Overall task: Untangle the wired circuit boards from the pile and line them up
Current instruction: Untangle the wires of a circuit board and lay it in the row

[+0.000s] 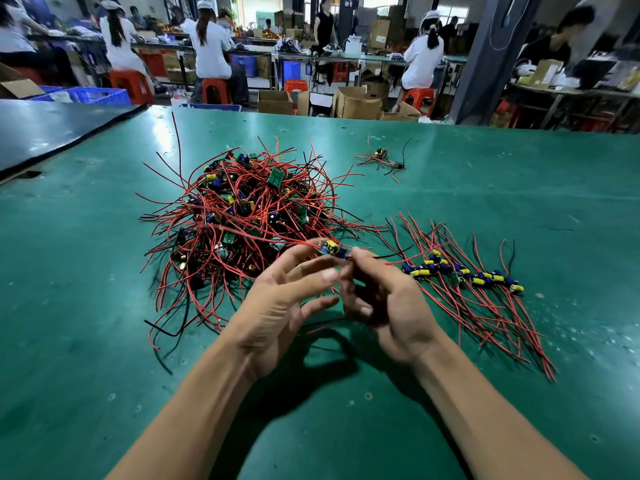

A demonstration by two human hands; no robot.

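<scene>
Both forearms (pixel 214 393) reach in from the bottom edge over the green desk (pixel 86 306), and the hands meet just in front of the pile (pixel 242 209). The right hand (pixel 388 306) has its fingers curled and pinches one end of a small board (pixel 332 249) with a yellow part on top. The left hand (pixel 294 299) has spread, mostly straight fingers, the upper ones touching the board's other end; whether they pinch it, I cannot tell. The board is lifted off the desk, between the pile on the left and the row (pixel 460 271) of sorted boards on the right.

A red wire (pixel 270 237) runs from the board back into the pile, so it is probably not free yet. To do this well, keep the right hand's hold on the board itself, not on its leads, and let the left hand follow the wire into the tangle and lift the crossing strands off it. A hard tug would likely drag neighbours along or strain the solder joints. Once loose, the board belongs at the near end of the row, wires lying parallel with the others.
</scene>
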